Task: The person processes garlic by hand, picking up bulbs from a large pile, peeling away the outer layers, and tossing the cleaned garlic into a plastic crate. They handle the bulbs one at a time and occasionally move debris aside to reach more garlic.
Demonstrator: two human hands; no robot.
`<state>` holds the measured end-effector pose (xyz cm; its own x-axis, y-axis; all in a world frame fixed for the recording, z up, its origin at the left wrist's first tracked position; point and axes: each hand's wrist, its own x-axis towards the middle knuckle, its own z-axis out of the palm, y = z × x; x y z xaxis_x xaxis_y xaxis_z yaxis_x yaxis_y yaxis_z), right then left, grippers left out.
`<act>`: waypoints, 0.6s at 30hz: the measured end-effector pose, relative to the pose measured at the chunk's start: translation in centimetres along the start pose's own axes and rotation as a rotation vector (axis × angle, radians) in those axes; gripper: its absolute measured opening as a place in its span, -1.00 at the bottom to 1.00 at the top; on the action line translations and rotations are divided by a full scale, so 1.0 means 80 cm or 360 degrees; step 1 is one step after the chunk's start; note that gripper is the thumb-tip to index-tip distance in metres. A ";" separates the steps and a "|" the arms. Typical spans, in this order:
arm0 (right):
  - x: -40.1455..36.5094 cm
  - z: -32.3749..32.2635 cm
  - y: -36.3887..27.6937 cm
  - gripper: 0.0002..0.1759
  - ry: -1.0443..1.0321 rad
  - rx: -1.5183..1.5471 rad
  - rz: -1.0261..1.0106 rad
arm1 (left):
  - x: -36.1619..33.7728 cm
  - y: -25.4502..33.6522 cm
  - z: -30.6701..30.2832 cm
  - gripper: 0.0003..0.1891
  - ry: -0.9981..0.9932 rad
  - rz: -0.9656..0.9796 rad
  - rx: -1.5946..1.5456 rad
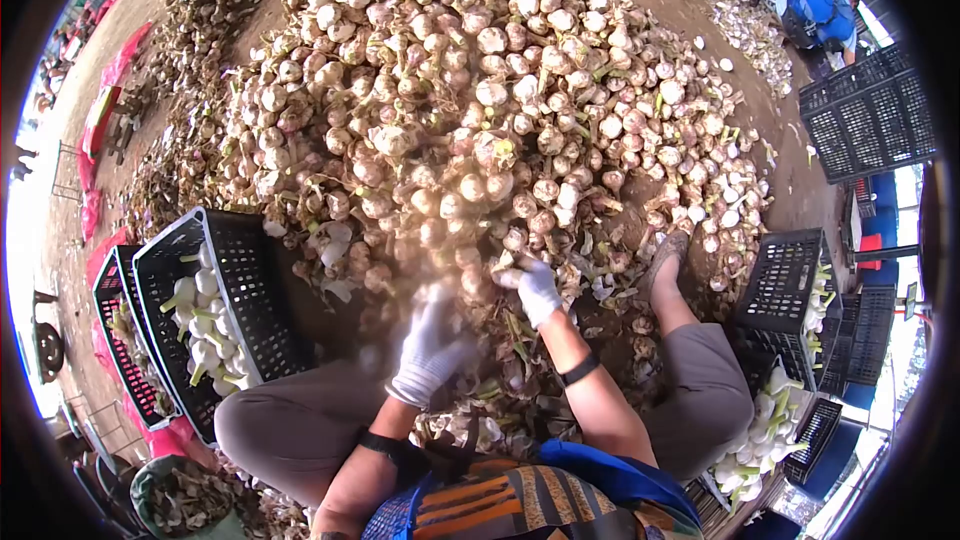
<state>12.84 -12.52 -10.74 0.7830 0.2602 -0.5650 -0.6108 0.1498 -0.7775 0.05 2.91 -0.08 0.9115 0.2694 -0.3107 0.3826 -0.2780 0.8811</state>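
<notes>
A large heap of garlic bulbs (490,95) spreads over the ground ahead of the person's legs. My right hand (535,290), in a white glove, is closed on a garlic bulb (507,267) at the heap's near edge. To its left, my left hand (430,345), also gloved in white, is blurred by motion with its fingers apart over the near side of the heap. Nothing can be made out in it. Loose skins and stalks lie below and between the hands.
Black crates (265,290) with cleaned white garlic (205,320) stand at the left. More crates (785,275) and white garlic (765,435) are at the right. A green sack (185,495) sits lower left. Another person in blue (825,5) is at the upper right.
</notes>
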 end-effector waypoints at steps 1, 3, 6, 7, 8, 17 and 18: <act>-0.013 -0.001 0.001 -0.62 -0.0085 0.0032 0.0083 | -0.002 0.005 0.003 -0.22 0.0040 0.0068 -0.0265; -0.055 0.009 -0.016 -0.62 -0.0384 -0.0192 -0.0129 | -0.001 -0.013 0.013 -0.22 -0.0053 0.0041 -0.0837; -0.078 0.016 -0.002 -0.65 -0.0329 -0.0259 -0.0189 | -0.001 -0.011 0.006 -0.29 -0.0117 -0.0090 -0.1142; -0.086 0.017 -0.005 -0.68 -0.0344 -0.0283 -0.0185 | -0.001 -0.011 0.004 -0.29 -0.0121 -0.0073 -0.1142; -0.096 0.032 -0.019 -0.68 -0.0343 -0.0287 -0.0199 | -0.003 -0.009 0.003 -0.29 -0.0042 0.0131 -0.0748; -0.146 0.073 -0.058 -0.44 -0.0121 0.0197 -0.0015 | -0.017 0.021 -0.002 -0.33 0.0278 0.0829 0.0355; -0.146 0.071 -0.055 -0.44 -0.0124 0.0197 -0.0024 | -0.018 0.023 -0.004 -0.33 0.0282 0.0837 0.0355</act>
<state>5.72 -10.78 0.83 0.7835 0.3294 -0.5269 -0.6128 0.2695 -0.7428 -0.63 2.28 2.08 0.9555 0.1875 0.2278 -0.0731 -0.5974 0.7986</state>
